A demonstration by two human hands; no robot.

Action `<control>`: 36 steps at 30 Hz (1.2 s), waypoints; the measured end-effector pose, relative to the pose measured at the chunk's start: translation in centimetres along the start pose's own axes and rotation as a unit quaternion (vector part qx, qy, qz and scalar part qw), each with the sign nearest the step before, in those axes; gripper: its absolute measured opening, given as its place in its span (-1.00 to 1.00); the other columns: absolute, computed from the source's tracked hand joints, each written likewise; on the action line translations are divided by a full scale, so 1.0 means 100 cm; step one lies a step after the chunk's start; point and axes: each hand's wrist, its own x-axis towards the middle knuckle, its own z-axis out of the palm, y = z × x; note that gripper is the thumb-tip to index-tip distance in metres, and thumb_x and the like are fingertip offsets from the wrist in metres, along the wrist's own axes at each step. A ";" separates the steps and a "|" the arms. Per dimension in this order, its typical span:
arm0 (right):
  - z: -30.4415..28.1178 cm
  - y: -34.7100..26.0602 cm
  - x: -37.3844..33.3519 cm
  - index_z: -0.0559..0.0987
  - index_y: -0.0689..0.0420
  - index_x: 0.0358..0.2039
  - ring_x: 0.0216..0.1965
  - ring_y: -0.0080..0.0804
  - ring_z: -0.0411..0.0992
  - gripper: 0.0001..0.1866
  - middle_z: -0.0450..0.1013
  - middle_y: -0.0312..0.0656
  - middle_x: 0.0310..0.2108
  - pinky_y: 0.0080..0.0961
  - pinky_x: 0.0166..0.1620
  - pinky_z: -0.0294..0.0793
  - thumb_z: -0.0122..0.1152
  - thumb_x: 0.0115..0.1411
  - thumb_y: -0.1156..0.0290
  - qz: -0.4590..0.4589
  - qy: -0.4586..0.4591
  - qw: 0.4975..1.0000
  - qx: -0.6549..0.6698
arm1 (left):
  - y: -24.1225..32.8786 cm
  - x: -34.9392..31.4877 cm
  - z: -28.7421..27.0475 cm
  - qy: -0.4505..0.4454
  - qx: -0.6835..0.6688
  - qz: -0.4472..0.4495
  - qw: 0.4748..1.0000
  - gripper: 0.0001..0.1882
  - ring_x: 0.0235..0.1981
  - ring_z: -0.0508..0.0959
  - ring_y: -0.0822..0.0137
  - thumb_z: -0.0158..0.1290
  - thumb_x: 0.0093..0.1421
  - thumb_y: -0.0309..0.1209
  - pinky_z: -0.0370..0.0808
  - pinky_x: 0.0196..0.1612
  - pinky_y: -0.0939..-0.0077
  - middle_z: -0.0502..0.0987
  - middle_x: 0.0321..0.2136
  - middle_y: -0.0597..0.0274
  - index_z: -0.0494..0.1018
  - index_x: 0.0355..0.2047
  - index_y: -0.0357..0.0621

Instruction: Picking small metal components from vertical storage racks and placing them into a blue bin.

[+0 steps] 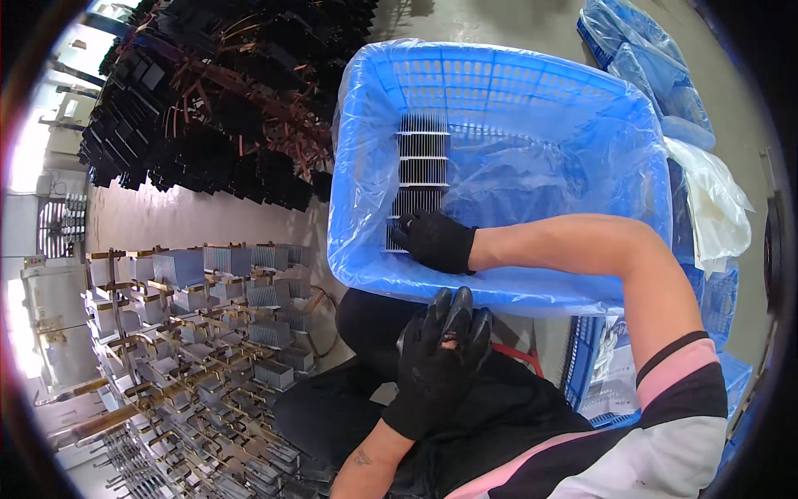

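Inside a blue plastic basket (532, 301) lined with clear film, a row of finned metal heat sinks (424, 172) stands along the left wall. My right hand (436, 241), in a black glove, reaches in from the right with its fingers bent onto the nearest heat sink (396, 234) of the row. The palm hides part of that piece. My left hand (445, 349), also gloved in black, lies at the basket's near rim, its fingers stretched forward and nothing seen in them. A worn hole shows skin on that glove.
Racks of hanging silver heat sinks (191, 324) fill the lower left. Black finned parts (241, 91) hang at the upper left. More film-lined blue baskets (648, 62) stand on the right, with a white plastic bag (716, 204) beside them.
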 end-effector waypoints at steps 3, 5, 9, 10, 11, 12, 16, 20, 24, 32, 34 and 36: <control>-0.001 0.003 -0.001 0.49 0.22 -0.07 -0.15 0.07 0.45 -0.60 0.44 0.18 -0.20 -0.03 -0.13 0.48 0.12 0.05 0.37 -0.016 -0.049 0.997 -0.055 | 0.001 0.000 0.002 0.018 0.019 0.014 1.000 -0.58 0.22 0.35 -0.04 0.19 0.14 -0.33 0.39 0.06 -0.03 0.34 0.22 0.03 0.48 0.04 0.04; -0.009 0.004 -0.002 0.49 0.21 -0.05 -0.12 0.08 0.44 -0.57 0.44 0.21 -0.17 -0.02 -0.08 0.47 0.15 0.05 0.33 -0.024 -0.073 0.993 -0.087 | 0.001 -0.001 0.002 0.018 0.034 0.013 0.999 -0.61 0.19 0.37 -0.06 0.18 0.14 -0.34 0.39 0.07 -0.03 0.35 0.20 0.03 0.50 0.01 0.03; -0.033 0.004 0.004 0.52 0.13 0.02 0.00 0.11 0.41 -0.53 0.42 0.15 -0.03 0.04 0.06 0.36 0.17 0.09 0.22 -0.044 0.036 0.995 -0.078 | 0.001 -0.007 -0.013 0.024 0.042 0.020 0.999 -0.58 0.19 0.34 -0.14 0.25 0.06 -0.29 0.38 0.09 -0.05 0.32 0.20 -0.05 0.53 -0.03 0.00; -0.038 0.009 0.002 0.51 0.12 0.03 0.03 0.12 0.39 -0.51 0.39 0.14 0.02 0.03 0.07 0.35 0.16 0.09 0.20 0.046 0.065 0.996 -0.046 | 0.002 -0.010 -0.019 0.024 0.041 0.024 0.999 -0.55 0.20 0.32 -0.17 0.28 0.01 -0.26 0.37 0.09 -0.07 0.30 0.21 -0.09 0.54 -0.05 -0.01; -0.043 0.016 0.000 0.50 0.12 0.05 0.05 0.13 0.38 -0.49 0.36 0.14 0.07 0.01 0.09 0.35 0.16 0.09 0.18 0.135 0.093 0.986 -0.013 | 0.002 -0.015 -0.027 0.027 0.042 0.025 0.998 -0.55 0.20 0.32 -0.17 0.28 0.01 -0.26 0.37 0.09 -0.07 0.30 0.21 -0.09 0.54 -0.05 -0.01; -0.051 0.025 -0.009 0.49 0.11 0.07 0.07 0.14 0.37 -0.46 0.34 0.14 0.12 0.00 0.11 0.34 0.16 0.09 0.16 0.228 0.123 0.966 0.016 | 0.003 -0.021 -0.034 0.037 0.042 0.010 0.998 -0.55 0.20 0.32 -0.18 0.28 0.03 -0.26 0.36 0.10 -0.08 0.31 0.20 -0.10 0.53 -0.04 -0.01; -0.065 0.048 -0.013 0.18 0.20 0.29 0.11 0.24 0.33 -0.26 0.31 0.28 0.13 -0.11 0.15 0.36 0.17 0.16 0.19 0.290 0.019 0.951 0.106 | -0.010 -0.059 -0.068 0.059 0.127 -0.070 0.988 -0.58 0.12 0.38 -0.18 0.26 0.09 -0.24 0.37 0.12 -0.08 0.37 0.08 -0.12 0.52 -0.04 -0.03; -0.030 0.054 -0.013 0.18 0.25 0.27 0.15 0.09 0.34 -0.27 0.32 0.24 0.13 -0.18 0.18 0.35 0.19 0.14 0.27 0.356 -0.025 0.877 0.323 | -0.024 -0.094 -0.090 0.077 0.259 -0.164 0.949 -0.57 0.07 0.43 -0.18 0.23 0.13 -0.19 0.38 0.14 -0.05 0.43 0.02 -0.12 0.51 -0.03 -0.08; -0.010 0.059 -0.012 0.19 0.26 0.25 0.15 -0.07 0.37 -0.28 0.36 0.13 0.12 -0.24 0.18 0.37 0.22 0.10 0.38 0.350 0.010 0.867 0.356 | -0.040 -0.126 -0.093 0.144 0.274 -0.219 0.925 -0.57 0.10 0.43 -0.16 0.21 0.15 -0.20 0.37 0.15 -0.04 0.41 0.09 -0.11 0.49 -0.02 -0.10; -0.050 0.057 0.003 -0.01 0.17 0.37 0.07 -0.17 0.36 -0.03 0.27 -0.03 0.20 -0.20 -0.04 0.52 0.39 0.11 0.22 0.408 -0.089 0.775 0.474 | -0.050 -0.163 -0.078 0.145 0.211 -0.290 0.922 -0.54 0.13 0.41 -0.14 0.24 0.11 -0.27 0.40 0.09 0.04 0.42 0.10 -0.07 0.47 -0.01 -0.16; -0.073 0.064 -0.010 -0.01 0.16 0.40 0.01 -0.23 0.38 -0.03 0.28 -0.03 0.19 -0.30 -0.09 0.52 0.36 0.14 0.16 0.448 -0.008 0.752 0.484 | -0.042 -0.160 -0.091 0.182 0.163 -0.321 0.915 -0.54 0.04 0.46 -0.11 0.25 0.10 -0.27 0.40 0.09 0.03 0.47 0.04 -0.02 0.47 -0.01 -0.18; -0.106 0.056 -0.004 0.11 0.16 0.37 0.13 -0.26 0.36 -0.19 0.30 -0.03 0.20 -0.42 0.05 0.45 0.28 0.21 0.23 0.395 0.007 0.865 0.308 | -0.051 -0.173 -0.098 0.281 0.044 -0.339 0.897 -0.58 -0.02 0.52 0.06 0.26 0.10 -0.30 0.45 0.04 0.20 0.52 -0.02 0.05 0.49 -0.05 -0.20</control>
